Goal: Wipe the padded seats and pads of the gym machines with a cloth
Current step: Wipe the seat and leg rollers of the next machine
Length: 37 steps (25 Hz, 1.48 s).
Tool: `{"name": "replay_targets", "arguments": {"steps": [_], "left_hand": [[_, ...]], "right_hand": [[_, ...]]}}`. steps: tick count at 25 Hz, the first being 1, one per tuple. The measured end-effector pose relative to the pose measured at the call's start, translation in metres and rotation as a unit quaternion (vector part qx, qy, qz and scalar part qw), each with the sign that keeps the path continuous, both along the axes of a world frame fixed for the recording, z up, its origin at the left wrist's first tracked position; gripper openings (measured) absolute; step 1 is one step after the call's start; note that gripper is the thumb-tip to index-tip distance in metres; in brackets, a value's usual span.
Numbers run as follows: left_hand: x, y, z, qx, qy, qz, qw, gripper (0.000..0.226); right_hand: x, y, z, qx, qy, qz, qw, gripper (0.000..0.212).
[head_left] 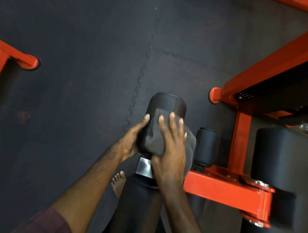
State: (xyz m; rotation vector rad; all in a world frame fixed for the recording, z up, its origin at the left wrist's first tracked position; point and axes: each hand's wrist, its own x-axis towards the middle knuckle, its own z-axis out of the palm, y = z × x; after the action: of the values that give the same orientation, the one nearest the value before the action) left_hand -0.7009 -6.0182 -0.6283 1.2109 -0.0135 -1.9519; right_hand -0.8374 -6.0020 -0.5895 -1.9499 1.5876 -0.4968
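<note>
A black cylindrical roller pad [168,103] of an orange gym machine sticks out toward the floor at the centre of the view. A grey cloth [156,140] lies draped over its side. My right hand [170,153] presses the cloth flat against the pad with straight, spread fingers. My left hand [132,140] cups the pad's left side, thumb along its edge. A shiny metal collar [143,167] shows below the pad, partly hidden by my right wrist.
Orange frame bar [222,190] runs right from the pad. A smaller black roller [205,146] and a large black pad [275,159] stand at right. Another orange machine foot [29,62] is at left. Dark rubber floor tiles [82,40]; my bare foot [118,182] below.
</note>
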Motion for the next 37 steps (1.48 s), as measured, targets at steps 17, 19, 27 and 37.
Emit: {"name": "replay_targets", "arguments": {"steps": [17,19,27,37], "left_hand": [[-0.023,0.002,-0.007,-0.032,-0.272,0.005,0.962,0.068],[-0.021,0.006,-0.013,-0.040,-0.246,0.010,0.968,0.088],[0.001,0.008,-0.020,-0.007,-0.166,-0.001,0.986,0.065],[0.012,-0.001,-0.026,0.010,0.023,-0.005,1.000,0.057]], "right_hand": [[0.003,-0.009,-0.003,-0.002,-0.087,-0.098,0.991,0.081],[0.008,-0.061,-0.006,-0.001,-0.092,-0.118,0.989,0.091],[0.009,0.019,0.003,-0.001,-0.020,-0.026,0.999,0.079],[0.019,-0.054,-0.004,-0.020,0.026,-0.038,0.999,0.093]]}}
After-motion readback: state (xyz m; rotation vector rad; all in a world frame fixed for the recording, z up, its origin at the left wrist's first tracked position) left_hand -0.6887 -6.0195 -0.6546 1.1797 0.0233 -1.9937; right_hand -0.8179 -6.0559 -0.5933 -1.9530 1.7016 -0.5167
